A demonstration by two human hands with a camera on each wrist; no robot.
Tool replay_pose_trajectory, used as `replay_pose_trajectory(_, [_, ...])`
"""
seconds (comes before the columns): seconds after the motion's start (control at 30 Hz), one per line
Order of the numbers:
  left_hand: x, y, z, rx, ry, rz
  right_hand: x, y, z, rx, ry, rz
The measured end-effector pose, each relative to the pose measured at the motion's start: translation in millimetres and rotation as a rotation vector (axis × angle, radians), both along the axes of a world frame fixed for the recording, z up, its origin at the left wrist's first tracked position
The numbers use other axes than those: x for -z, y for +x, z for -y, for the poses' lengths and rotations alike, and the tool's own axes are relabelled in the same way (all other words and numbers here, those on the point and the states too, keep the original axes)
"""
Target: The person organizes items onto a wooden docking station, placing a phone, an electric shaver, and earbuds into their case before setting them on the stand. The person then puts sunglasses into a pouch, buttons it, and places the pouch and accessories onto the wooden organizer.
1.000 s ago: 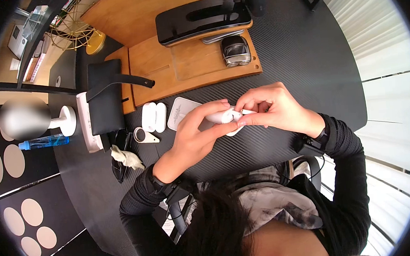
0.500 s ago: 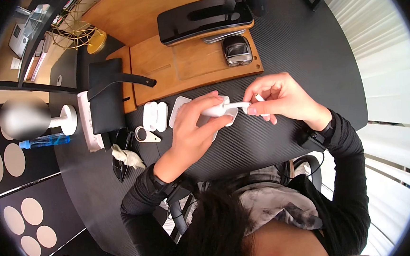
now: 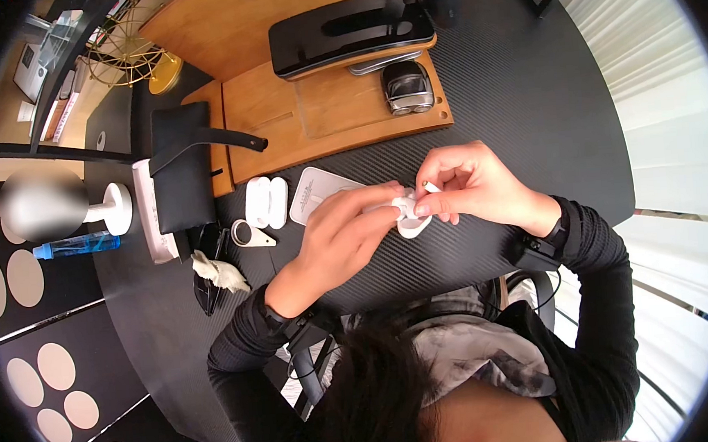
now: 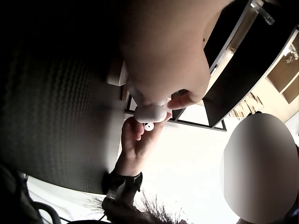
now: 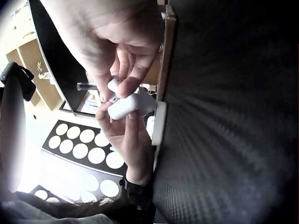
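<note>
My left hand (image 3: 330, 231) grips a small white earbud case (image 5: 124, 106), with its lid (image 3: 413, 227) tipped open toward me. Most of the case is hidden by the fingers in the head view. The right hand (image 3: 479, 186) is right at the case opening, pinching a white earbud (image 3: 430, 187) between thumb and fingers; the earbud's stem tip points up and left. From the left wrist, the earbud (image 4: 148, 126) shows just beyond the case, against the right palm. Behind the left hand, a flat white box (image 3: 316, 189) lies on the black desk.
Left of the box stand an open white case (image 3: 266, 202) and a white ring-shaped holder (image 3: 251, 234). A crumpled white cloth (image 3: 220, 273) lies nearer me. Behind are a wooden stand (image 3: 322, 112), a shaver (image 3: 407, 88) and a black pouch (image 3: 184, 167).
Half a second ago, the right hand was drawn up and right, away from the case, with earbuds in its fingers. It has come back down to the case, and the left hand has turned slightly.
</note>
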State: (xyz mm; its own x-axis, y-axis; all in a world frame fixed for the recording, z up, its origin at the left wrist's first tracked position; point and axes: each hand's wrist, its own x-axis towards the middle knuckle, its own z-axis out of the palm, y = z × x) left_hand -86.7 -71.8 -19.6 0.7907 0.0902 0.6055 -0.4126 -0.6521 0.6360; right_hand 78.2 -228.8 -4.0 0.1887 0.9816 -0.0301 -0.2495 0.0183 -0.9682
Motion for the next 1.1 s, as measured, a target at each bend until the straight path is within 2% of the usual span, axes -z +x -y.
replay_pose_trajectory(0.1, [-1, 1, -1, 0.037, 0.041, -0.008, -4, 3, 0, -0.052, -0.054, 0.096])
replay_pose_trajectory(0.43, [-2, -1, -2, -0.02, -0.041, -0.039, -6, 11, -1, -0.062, -0.029, 0.129])
replay_pose_trajectory(0.5, [-1, 0, -2, -0.021, -0.055, -0.004, 1, 10, -2, 0.012, 0.081, 0.349])
replay_pose_trajectory(0.53, [-2, 0, -2, -0.022, -0.055, -0.004, 0, 10, -2, 0.011, 0.081, 0.35])
replay_pose_trajectory(0.6, [-4, 0, -3, 0.045, 0.02, -0.069, -1, 9, -2, 0.014, 0.142, 0.545])
replay_pose_trajectory(0.73, [-4, -1, -3, 0.026, 0.03, -0.074, 1, 6, -2, 0.032, 0.125, 0.477])
replay_pose_trajectory(0.8, [-4, 0, -4, 0.003, -0.003, -0.072, 1, 7, -3, 0.114, 0.097, 0.261])
replay_pose_trajectory(0.87, [-6, -1, -5, -0.019, -0.008, -0.066, 2, 9, -5, 0.115, 0.081, 0.313])
replay_pose_trajectory(0.93, [-7, 0, -4, -0.041, -0.013, -0.061, 6, 9, -7, 0.144, 0.171, 0.578])
replay_pose_trajectory(1.1, [-8, 1, -5, -0.08, -0.05, -0.031, 1, 1, -7, 0.155, 0.236, 0.7])
